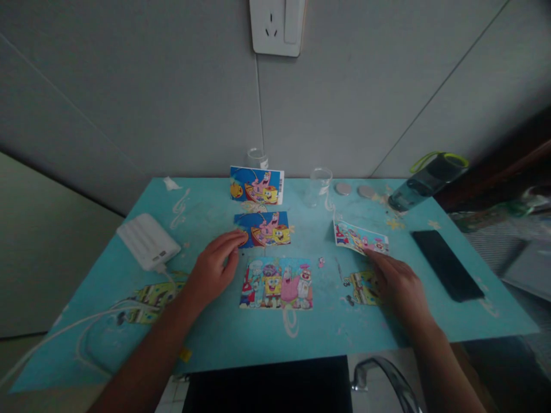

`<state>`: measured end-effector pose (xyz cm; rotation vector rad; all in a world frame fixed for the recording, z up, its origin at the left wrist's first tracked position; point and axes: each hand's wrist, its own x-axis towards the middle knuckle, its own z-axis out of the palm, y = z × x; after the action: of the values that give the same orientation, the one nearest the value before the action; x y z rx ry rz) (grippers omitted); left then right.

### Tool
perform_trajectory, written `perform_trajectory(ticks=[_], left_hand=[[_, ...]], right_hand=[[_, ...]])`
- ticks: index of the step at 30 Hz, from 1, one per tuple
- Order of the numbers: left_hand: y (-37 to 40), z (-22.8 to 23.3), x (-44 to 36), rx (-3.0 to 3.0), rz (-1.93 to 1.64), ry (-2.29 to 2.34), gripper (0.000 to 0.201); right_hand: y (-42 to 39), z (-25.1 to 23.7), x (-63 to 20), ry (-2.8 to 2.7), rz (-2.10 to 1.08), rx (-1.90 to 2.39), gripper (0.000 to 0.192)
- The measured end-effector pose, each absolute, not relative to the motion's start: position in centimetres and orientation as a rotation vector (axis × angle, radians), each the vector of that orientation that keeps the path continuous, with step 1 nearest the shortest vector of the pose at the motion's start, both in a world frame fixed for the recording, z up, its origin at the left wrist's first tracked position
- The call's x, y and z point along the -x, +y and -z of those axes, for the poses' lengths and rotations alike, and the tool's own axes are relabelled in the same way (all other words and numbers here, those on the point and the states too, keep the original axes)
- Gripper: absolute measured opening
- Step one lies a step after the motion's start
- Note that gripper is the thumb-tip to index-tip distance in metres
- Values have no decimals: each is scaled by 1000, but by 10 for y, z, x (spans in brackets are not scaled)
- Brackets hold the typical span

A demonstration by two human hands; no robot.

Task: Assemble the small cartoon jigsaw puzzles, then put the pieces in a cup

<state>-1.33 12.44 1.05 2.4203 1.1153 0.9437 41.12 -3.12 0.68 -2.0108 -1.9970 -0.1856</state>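
Note:
My left hand [214,265] lies flat on the blue table [327,330], its fingertips touching the left edge of a small cartoon puzzle [263,228]. Just below it lies a larger cartoon puzzle [276,283] with several characters. A picture card [257,185] stands upright behind the small puzzle. My right hand [398,281] holds the lower edge of another cartoon card [360,237], lifted slightly off the table. One loose small piece [321,262] lies between the large puzzle and my right hand.
A white power bank [148,241] with a cable sits at the left. A black phone [446,264] lies at the right. A dark bottle [426,180], two clear cups [321,184], and two round discs [343,188] stand at the back. A wall socket [276,26] is above.

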Motion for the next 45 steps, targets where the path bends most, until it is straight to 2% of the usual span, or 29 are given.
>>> perform_trajectory(ticks=[5,10,14,20,24,32,36,45], left_hand=[[129,5,17,-2505,-851,1088,37],[137,16,23,-2578,-738,1104,40],[139,20,24,-2639,-679,1087,44],[141,23,24,-2676,-641,1079,46],[140,21,25,-2675,-626,1091,45],[139,20,24,-2665,-638,1102,44],[140,20,24,-2626,-651,1115,46],[130,5,18,-2536,-720,1131,41]], right_hand=[[-30,-25,-420,-1702,260,2095,36],[-30,-38,-434,-1677,228,2090,35],[-36,-31,-441,-1736,215,2068,35],[-47,-14,-439,-1877,262,2071,46],[-44,-11,-434,-1831,287,2042,45],[-47,-26,-411,-1981,-89,1905,18],[-55,-31,-396,-1942,-308,1951,21],[-53,-22,-396,-1756,-415,2047,23]])
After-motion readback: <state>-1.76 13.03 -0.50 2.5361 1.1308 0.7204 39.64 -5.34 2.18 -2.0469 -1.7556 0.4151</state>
